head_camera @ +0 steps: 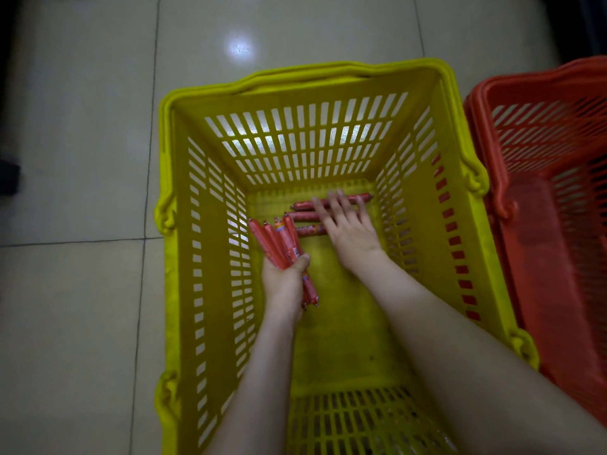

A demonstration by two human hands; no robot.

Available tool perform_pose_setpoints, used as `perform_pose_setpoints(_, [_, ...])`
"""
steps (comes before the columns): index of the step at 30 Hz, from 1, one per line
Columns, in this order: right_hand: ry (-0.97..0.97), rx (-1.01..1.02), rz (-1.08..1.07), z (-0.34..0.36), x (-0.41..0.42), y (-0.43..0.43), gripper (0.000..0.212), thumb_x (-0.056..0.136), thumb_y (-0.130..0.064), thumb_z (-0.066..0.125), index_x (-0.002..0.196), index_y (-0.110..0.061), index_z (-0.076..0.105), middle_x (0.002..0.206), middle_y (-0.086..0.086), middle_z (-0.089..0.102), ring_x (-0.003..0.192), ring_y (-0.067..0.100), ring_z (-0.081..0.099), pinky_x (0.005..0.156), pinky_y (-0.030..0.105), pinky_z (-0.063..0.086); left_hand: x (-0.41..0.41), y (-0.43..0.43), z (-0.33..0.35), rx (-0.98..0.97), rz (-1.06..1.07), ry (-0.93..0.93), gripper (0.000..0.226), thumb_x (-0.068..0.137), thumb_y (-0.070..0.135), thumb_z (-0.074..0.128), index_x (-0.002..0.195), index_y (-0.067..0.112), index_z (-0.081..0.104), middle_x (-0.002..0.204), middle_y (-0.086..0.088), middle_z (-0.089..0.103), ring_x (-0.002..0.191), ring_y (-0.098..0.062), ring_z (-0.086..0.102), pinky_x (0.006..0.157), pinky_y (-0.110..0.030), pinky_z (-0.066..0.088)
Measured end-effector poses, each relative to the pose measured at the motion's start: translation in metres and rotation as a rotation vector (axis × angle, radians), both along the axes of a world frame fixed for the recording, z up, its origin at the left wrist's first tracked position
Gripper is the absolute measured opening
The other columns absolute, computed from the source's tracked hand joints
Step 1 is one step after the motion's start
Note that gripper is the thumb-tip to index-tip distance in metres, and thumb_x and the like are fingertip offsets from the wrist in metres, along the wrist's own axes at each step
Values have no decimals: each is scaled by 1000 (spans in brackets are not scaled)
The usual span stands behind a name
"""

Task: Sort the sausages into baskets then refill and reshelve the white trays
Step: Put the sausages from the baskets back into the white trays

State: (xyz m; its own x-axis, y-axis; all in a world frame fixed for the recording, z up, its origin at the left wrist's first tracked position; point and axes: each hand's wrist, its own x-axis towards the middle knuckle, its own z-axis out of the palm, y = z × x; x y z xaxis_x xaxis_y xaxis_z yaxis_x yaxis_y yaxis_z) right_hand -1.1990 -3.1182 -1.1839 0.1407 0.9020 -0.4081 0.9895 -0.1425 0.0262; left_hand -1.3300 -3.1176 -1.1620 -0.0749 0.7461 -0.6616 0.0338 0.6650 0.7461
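Both my arms reach down into a yellow slotted basket (460, 133) standing on the floor. My left hand (285, 281) grips a bundle of several red sausages (279, 241), which fan out toward the basket's far left. My right hand (345, 224) lies flat with straight, spread fingers on three loose red sausages (307, 216) that lie crosswise on the basket's bottom near the far wall. No white tray is in view.
A red slotted basket (538, 165) stands directly against the yellow basket's right side; no contents show inside it. Pale glossy floor tiles (82, 159) spread to the left and beyond. Dark objects sit at the far left edge and upper right corner.
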Motion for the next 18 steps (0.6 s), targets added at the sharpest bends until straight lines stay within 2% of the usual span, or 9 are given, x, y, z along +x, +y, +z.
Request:
perform_pose_setpoints(3, [-27, -89, -11, -2, -4, 0, 82, 94, -14, 42, 148, -9, -19, 158, 10, 5, 146, 28, 2, 116, 50, -5, -1, -1, 2, 5, 34, 30, 40, 79, -8, 66, 115, 6, 59, 98, -9, 66, 83, -19, 60, 77, -30, 48])
perform_pose_setpoints(6, [-100, -16, 18, -4, -14, 0, 68, 97, -21, 37, 150, -2, -1, 153, 14, 15, 144, 30, 9, 117, 49, -1, 2, -1, 1, 5, 52, 21, 36, 79, -8, 66, 111, 7, 59, 91, -6, 64, 81, -20, 59, 72, -28, 47])
perform_pose_setpoints(8, [-104, 5, 8, -5, -16, 2, 64, 96, -21, 41, 149, -5, 9, 155, 17, 14, 145, 31, 7, 117, 49, 1, 4, -2, 0, 10, 54, 22, 34, 79, -8, 65, 109, 7, 60, 89, -5, 63, 78, -18, 58, 71, -26, 47])
perform_pose_setpoints(10, [-54, 17, -8, -6, -15, 1, 58, 94, -18, 44, 145, -11, 17, 149, 15, 26, 140, 32, 20, 116, 46, 12, 5, -4, -1, 23, 70, 32, 34, 79, -7, 66, 111, 5, 60, 92, -5, 64, 80, -17, 59, 73, -25, 47])
perform_pose_setpoints(13, [-27, 73, 3, -9, -16, -9, 52, 91, -15, 49, 138, -13, 27, 134, 7, 42, 126, 27, 39, 103, 39, 30, 5, -7, -4, 40, 98, 31, 36, 80, -7, 66, 114, 2, 59, 97, -7, 64, 85, -16, 59, 75, -21, 48])
perform_pose_setpoints(16, [-82, 107, -16, -15, -23, -23, 28, 92, -18, 52, 119, -21, 46, 118, 0, 52, 114, 20, 50, 87, 33, 42, 6, -13, -3, 51, 132, 40, 37, 81, -7, 66, 116, -1, 57, 99, -8, 63, 86, -17, 59, 76, -20, 48])
perform_pose_setpoints(18, [-101, 89, -92, -8, -28, -30, 22, 94, -17, 44, 114, -21, 49, 114, -2, 55, 108, 19, 56, 79, 32, 47, 7, -16, 1, 56, 149, 29, 37, 81, -8, 65, 117, -1, 57, 99, -8, 63, 86, -16, 59, 76, -20, 47])
